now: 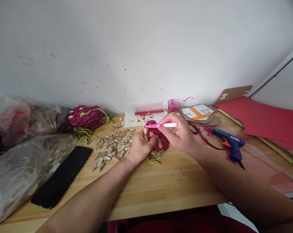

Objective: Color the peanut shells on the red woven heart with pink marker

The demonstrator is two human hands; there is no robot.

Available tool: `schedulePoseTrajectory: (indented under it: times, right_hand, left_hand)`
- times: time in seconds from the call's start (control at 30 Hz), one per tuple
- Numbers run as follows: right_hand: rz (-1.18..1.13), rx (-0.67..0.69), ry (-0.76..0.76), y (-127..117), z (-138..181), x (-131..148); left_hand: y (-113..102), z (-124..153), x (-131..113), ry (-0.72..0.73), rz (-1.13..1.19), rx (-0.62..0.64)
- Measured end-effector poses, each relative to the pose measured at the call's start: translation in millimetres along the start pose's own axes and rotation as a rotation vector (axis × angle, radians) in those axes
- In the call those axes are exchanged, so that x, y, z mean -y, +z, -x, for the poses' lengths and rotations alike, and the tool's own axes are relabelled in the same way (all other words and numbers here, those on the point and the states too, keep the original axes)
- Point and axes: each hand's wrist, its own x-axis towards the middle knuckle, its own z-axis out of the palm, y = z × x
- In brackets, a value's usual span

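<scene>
My left hand (144,144) is closed on the edge of a round dark-red craft piece (165,142), thumb pressed on its face. Several peanut shells (151,134) sit on this piece, and yellow-green strands show at its lower edge. Between the thumb and fingers of my right hand (176,132) is a slim white paintbrush (169,125), stained pink toward its tip. That tip touches or hovers just over a peanut shell at the piece's upper left; I cannot tell which. Loose peanut shells (116,145) lie spread left of my left hand.
A black phone (63,176) and plastic bags (22,171) lie left. Behind are a braided purple bundle (88,117), a white sheet with small stars (130,119) and a pink cup (173,105). A blue glue gun (230,142) and red paper (263,118) are right.
</scene>
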Motion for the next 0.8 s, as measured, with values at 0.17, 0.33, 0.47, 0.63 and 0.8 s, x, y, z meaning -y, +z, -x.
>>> schedulePoseTrajectory:
  times: [0.17, 0.33, 0.47, 0.63, 0.8]
  right_hand:
    - [0.015, 0.017, -0.01, -1, -1, -5]
    - [-0.019, 0.033, 0.025, -5, -3, -9]
    - [-0.009, 0.043, 0.01, -4, -3, -10]
    - [0.003, 0.052, 0.039, -9, -6, -11]
    - [-0.01, 0.068, 0.03, -9, -6, -9]
  left_hand:
    - [0, -1, 0, -0.051, 0.046, 0.022]
    - [-1, -2, -5, -0.097, 0.124, 0.035]
    - [0, -2, -9, -0.12, 0.146, 0.04]
    - [2, -2, -5, -0.185, 0.322, 0.058]
    - [3, -1, 0, -0.212, 0.366, 0.101]
